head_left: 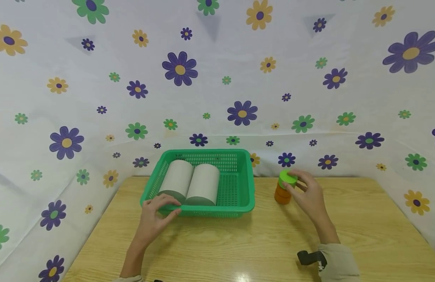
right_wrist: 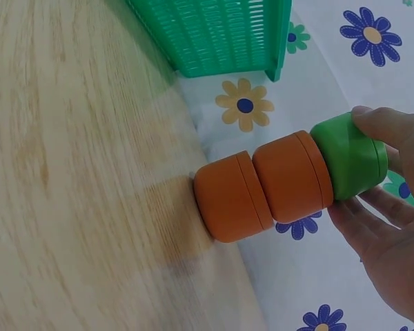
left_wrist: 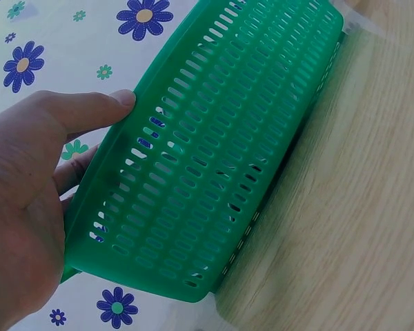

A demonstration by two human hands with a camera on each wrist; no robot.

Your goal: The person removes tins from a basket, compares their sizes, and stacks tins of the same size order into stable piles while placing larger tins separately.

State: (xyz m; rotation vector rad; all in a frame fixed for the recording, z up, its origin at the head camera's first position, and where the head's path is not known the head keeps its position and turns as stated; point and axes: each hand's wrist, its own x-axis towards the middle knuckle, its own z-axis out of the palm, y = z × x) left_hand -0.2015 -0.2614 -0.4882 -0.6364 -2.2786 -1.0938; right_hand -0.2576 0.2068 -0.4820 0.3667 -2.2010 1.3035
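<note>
My left hand (head_left: 154,217) holds the front left rim of a green plastic basket (head_left: 217,209); in the left wrist view the thumb lies along the rim and the other fingers are partly hidden behind it. Two white cylinders (head_left: 204,182) lie side by side inside, on the basket's left. Right of the basket, my right hand (head_left: 310,197) pinches a small green jar (right_wrist: 350,155) between thumb and fingers. That jar sits at the top of a stack, on one orange jar (right_wrist: 293,176) with another orange jar (right_wrist: 232,198) beneath it on the table.
The wooden table (head_left: 224,250) ends at a flower-printed white cloth (head_left: 210,51) at the back and sides. The stack stands near the table's back edge. A black strap piece (head_left: 309,257) is on the right wrist, by the beige sleeve (head_left: 337,262).
</note>
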